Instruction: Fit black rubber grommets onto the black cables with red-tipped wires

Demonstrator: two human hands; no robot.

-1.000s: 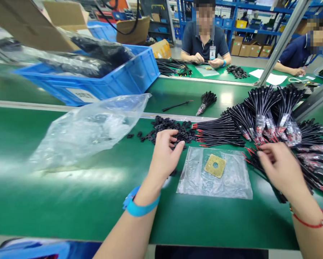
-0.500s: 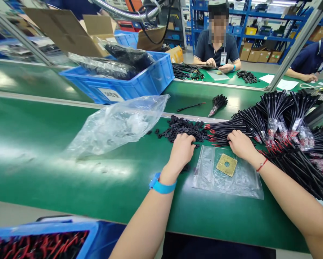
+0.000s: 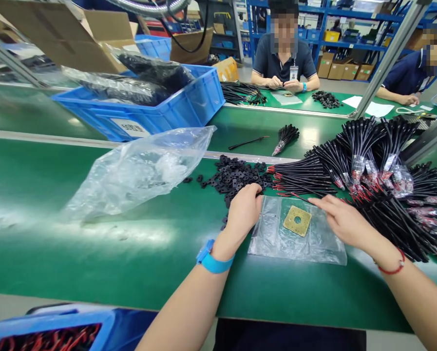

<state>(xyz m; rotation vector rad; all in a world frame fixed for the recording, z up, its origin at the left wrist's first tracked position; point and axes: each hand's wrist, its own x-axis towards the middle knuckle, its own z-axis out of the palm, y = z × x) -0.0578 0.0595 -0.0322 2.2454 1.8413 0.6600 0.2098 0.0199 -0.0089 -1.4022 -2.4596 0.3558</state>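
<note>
My right hand (image 3: pixel 344 219) pinches one thin black cable (image 3: pixel 304 198), its red wire end pointing left above a clear plastic bag. My left hand (image 3: pixel 244 207) is closed at the front edge of a pile of small black plastic pieces (image 3: pixel 233 173); a bit of one dark piece shows at its fingertips. Between my hands, a yellowish square plate (image 3: pixel 297 221) with a round hole lies on the clear bag (image 3: pixel 269 243). Behind it, a row of black cables (image 3: pixel 302 175) lies with red ends to the left.
Bundled black cables (image 3: pixel 364 141) are heaped at the right. A crumpled clear bag (image 3: pixel 141 170) lies left of the pile, before a blue bin (image 3: pixel 189 97) of wrapped parts. A blue crate (image 3: pixel 108 331) stands at lower left. Two co-workers sit across the bench (image 3: pixel 130 273).
My right hand went from the heap at the right to the cable row, then drew back rightward with one cable. My left hand reached into the black pieces and came back slightly, fingers closed.
</note>
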